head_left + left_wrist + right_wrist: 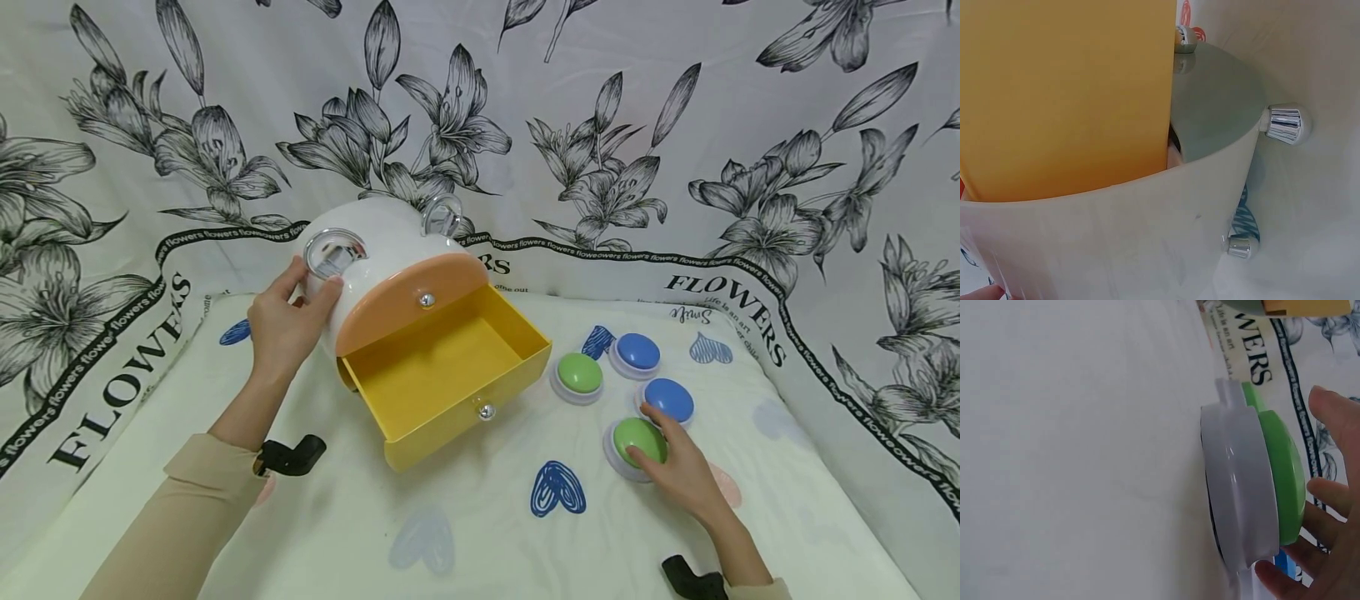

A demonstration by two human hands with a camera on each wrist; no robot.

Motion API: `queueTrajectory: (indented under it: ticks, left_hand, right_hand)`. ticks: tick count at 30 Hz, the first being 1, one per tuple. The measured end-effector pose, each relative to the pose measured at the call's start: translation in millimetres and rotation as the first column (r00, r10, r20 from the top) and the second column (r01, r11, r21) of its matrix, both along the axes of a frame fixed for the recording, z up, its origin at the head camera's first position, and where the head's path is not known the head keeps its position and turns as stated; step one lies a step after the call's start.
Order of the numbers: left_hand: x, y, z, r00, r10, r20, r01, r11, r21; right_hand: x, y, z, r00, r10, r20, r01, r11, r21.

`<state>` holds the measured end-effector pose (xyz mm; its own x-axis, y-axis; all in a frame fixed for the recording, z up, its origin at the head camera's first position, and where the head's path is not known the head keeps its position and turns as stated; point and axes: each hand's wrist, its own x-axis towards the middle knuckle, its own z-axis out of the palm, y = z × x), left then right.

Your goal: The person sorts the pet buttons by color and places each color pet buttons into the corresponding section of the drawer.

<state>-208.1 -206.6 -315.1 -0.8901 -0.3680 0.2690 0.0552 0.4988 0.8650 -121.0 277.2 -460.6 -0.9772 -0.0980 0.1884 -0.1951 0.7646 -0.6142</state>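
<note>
Left grip (288,321) is laid against the side of a white rounded cabinet (386,225), thumb and fingers spread apart; right grip (682,471) is held loosely parted about the nearest green button (636,435), nothing being clenched in it. Beneath everything, a pale cloth (337,533) printed with hearts is spread, and on it, left of centre, the cabinet is set, its front turned toward the lower right of the head view. From it a yellow drawer (427,354) is pulled out in that same direction, its long axis being slanted from lower left to upper right. Above that, an orange front (408,304) is seen closed. To the right of the drawer, another green button (580,372) and two blue buttons (638,352) are grouped, all domes faced upward. A silver knob (487,412) is mounted on the drawer's face.
</note>
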Motion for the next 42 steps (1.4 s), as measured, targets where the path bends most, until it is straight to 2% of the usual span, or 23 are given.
queueTrajectory:
  ticks: [7,17,23,33,42]
  left_hand:
    - [-0.3,0,0.2,1.0,-0.001,0.012,0.001,1.0,0.004]
    - [0.1,0,-0.4,1.0,0.0,0.004,0.0,1.0,0.0]
    - [1.3,0,-0.5,1.0,-0.012,-0.01,0.012,1.0,0.01]
    - [1.6,0,-0.9,1.0,-0.01,-0.005,0.01,1.0,0.008]
    - [0.8,0,-0.8,1.0,-0.003,0.005,0.003,1.0,0.005]
  right_hand:
    - [5.2,5,-8.4,1.0,0.001,0.009,-0.002,1.0,0.026]
    - [5.8,6,-12.6,0.999,0.016,-0.047,-0.013,0.998,0.055]
    - [5.4,7,-11.6,1.0,-0.013,0.006,0.013,0.999,0.044]
    - [4.8,4,-3.0,0.995,-0.063,0.071,0.061,0.998,0.034]
    - [-4.0,-4,18.8,0.993,-0.083,0.085,0.079,0.995,0.055]
